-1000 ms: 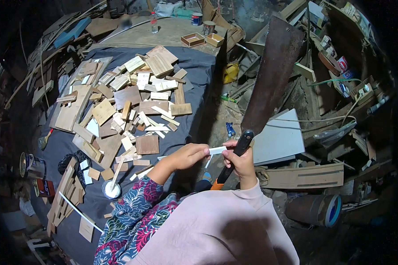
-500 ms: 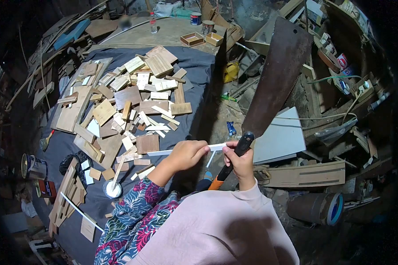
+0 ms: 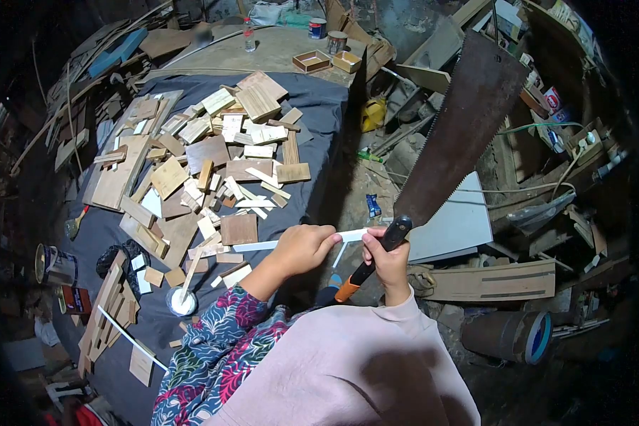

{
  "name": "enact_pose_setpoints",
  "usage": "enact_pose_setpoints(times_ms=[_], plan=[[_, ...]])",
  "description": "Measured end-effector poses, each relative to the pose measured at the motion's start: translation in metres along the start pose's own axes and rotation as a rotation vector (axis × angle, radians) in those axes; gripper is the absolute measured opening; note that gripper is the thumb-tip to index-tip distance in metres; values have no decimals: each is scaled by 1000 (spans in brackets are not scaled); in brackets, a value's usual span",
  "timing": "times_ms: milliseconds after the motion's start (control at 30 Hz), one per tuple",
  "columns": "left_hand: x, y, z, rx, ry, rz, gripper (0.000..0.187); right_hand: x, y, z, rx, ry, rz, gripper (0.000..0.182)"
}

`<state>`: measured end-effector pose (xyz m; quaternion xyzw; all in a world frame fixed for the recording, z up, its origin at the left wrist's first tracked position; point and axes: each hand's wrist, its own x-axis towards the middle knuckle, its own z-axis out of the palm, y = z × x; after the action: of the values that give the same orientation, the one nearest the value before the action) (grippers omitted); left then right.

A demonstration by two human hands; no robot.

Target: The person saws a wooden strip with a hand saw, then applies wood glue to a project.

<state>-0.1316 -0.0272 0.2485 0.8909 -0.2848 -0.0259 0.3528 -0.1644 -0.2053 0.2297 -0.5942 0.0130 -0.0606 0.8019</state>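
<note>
My left hand is closed around a thin white strip, whose longer end sticks out to the left over the edge of the cloth. The strip's right end is pinched between the thumb and fingers of my right hand. That same hand also grips the black and orange handle of a handsaw. Its wide, rusty, toothed blade points up and to the right, away from the strip. Below the hands, a second thin white piece slants downward in view.
Many wood offcuts lie heaped on a dark cloth to the left. A stick stands in a small tub of white paste. A white board lies right of the saw handle; a bucket lies on its side below it.
The saw blade has tilted further to the right as my right hand turned slightly. Both hands keep their hold on the white strip in nearly the same place.
</note>
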Motion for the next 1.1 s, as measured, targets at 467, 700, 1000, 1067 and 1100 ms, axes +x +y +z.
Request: enact_pose_setpoints(times_ms=[467,700,1000,1067,1100], plan=[[2,14,0,143,104,-8,29,1,5,-12,-8,-5,-55,13],[3,12,-14,24,3,-33,25,5,7,-7,46,16,-116,13],[-2,-10,-34,-409,-109,-243,24,15,12,-9,147,72,-35,12],[-3,-16,-37,-367,-109,-272,23,18,13,-7,177,112,11,12],[-4,-19,-39,-325,-114,-295,22,19,14,-7,178,108,14,12]])
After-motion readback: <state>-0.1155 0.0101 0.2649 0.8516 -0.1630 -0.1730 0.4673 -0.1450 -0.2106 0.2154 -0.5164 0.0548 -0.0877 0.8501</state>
